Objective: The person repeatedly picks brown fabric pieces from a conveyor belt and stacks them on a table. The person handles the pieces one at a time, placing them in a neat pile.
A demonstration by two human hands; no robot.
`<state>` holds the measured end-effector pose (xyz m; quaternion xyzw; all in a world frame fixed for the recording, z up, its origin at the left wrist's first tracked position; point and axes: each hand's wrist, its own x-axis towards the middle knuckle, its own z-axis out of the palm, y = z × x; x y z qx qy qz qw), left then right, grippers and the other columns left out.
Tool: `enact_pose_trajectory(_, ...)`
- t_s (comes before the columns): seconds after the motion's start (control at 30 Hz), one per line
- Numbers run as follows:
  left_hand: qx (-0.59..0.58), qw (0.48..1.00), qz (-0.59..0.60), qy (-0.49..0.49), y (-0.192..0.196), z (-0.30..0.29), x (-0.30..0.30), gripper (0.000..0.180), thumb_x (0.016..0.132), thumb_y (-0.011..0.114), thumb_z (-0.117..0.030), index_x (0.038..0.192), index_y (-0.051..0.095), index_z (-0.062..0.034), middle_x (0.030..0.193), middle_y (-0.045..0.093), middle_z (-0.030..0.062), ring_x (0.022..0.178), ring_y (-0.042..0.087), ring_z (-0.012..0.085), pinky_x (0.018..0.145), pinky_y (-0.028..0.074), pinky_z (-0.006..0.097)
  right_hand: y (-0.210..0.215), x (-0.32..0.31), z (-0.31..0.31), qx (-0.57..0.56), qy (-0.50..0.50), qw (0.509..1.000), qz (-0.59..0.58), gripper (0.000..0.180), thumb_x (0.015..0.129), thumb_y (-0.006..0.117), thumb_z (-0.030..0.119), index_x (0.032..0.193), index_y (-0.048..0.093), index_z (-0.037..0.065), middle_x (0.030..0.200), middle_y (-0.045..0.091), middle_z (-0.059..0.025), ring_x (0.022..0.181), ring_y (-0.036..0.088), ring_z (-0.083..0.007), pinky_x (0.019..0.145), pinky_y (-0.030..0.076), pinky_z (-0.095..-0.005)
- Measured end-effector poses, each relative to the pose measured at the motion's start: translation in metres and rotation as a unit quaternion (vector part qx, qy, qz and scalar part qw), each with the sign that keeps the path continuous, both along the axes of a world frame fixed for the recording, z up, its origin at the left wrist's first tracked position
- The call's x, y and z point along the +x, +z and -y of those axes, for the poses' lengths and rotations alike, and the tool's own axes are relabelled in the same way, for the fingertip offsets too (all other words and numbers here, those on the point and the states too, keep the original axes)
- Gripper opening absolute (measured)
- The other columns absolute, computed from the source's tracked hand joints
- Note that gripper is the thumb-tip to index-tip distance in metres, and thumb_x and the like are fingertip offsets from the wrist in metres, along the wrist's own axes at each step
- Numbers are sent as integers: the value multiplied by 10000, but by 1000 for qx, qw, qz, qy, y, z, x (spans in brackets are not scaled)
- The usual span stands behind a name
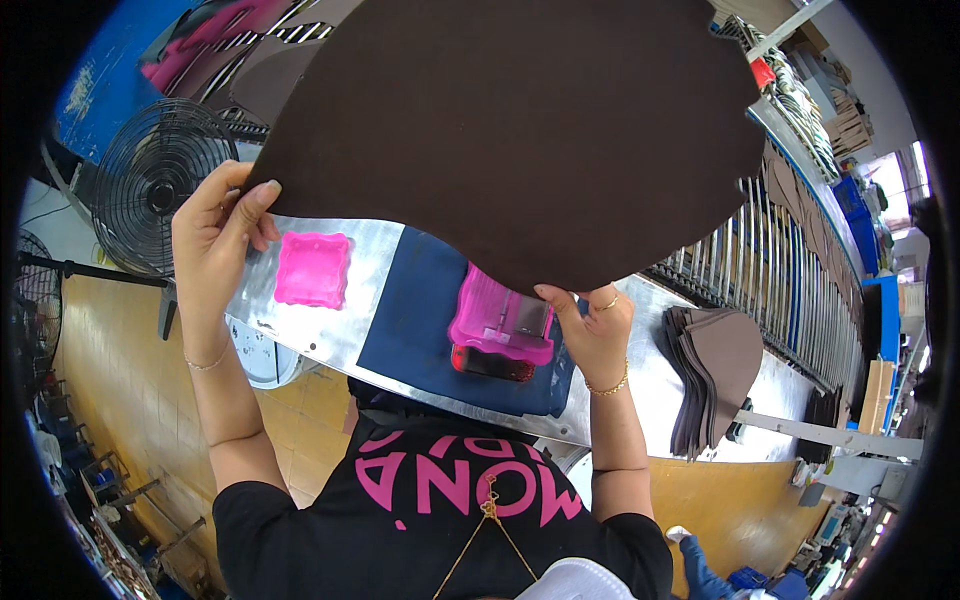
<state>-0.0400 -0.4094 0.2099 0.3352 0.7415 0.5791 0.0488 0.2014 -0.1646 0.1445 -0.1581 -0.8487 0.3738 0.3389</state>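
Observation:
I hold up a large dark brown sheet (500,130), leather-like with a curved edge, which hides much of the far side. My left hand (215,215) pinches its left corner between thumb and fingers. Gripping its near edge, my right hand (597,330) is closed with the thumb on top and the other fingers partly hidden. Below the sheet, a pink basket (465,328) holding small items is partly covered. A red and black object (495,365) shows under that basket's near side. A shallow pink tray (313,270) lies nearer my left hand.
The metal table (372,270) carries a dark blue cover (405,330). Stacked brown cut pieces (705,380) lie to the right, beside a slatted rack (745,255). At left stands a black wire fan (160,190). A white bucket (265,360) sits below the table edge.

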Motion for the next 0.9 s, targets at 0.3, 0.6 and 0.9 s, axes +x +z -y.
enact_pose_trajectory(0.3,-54,995,44,-75,-33,-24,20,50,855,585,49,883,608,82,721,549,36,557,586,84,487,443,210,-22,60,-19,121,-30,990,63,172,689,689,-37,839,700,47,854,680,-103,808,644,-300,859,460,-431)
enact_pose_trajectory(0.6,-90,930,-209,-288,-53,-103,58,111,766,674,-33,876,669,-23,733,577,78,624,622,230,529,484,322,-50,161,-31,23,-104,990,88,169,777,652,-87,927,676,-13,826,621,-84,757,533,-163,689,450,-251)
enact_pose_trajectory(0.9,-89,823,-292,-479,-40,-187,123,239,714,733,-159,940,685,-97,904,527,53,774,588,230,656,484,346,36,265,-47,-61,-372,920,-107,134,854,649,80,956,652,-6,846,619,-36,781,559,-111,724,424,-219)
